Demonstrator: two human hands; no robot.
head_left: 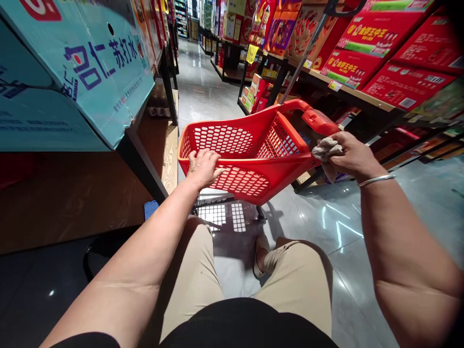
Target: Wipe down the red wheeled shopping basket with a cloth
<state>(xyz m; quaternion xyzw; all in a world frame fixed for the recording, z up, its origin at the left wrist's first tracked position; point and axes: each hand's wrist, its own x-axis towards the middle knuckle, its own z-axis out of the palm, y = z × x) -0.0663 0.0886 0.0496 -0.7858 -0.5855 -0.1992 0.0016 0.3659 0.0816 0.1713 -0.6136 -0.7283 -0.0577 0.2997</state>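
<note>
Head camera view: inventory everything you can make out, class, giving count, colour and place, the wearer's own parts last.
Perforated plastic shopping cart: one, red, centre.
Crumpled cloth: one, grey-beige, in right hand.
Lettered cardboard box: at least one, light blue, left shelf.
Printed cardboard cartons: several, mostly red, right shelf.
Wood-and-metal shelving: several units, brown and black, both sides.
Paper tag: at least one, yellow, shelf edge behind cart.
Slim pole: one, grey, behind cart's right end.
Glossy floor: one, grey, below.
Round bangle: one, silver, right wrist.
Left hand: one, bare, on cart's near rim.
Right hand: one, bare, by cart handle.
Trousers: one pair, beige, bottom.
Top: one, black, bottom edge.
</note>
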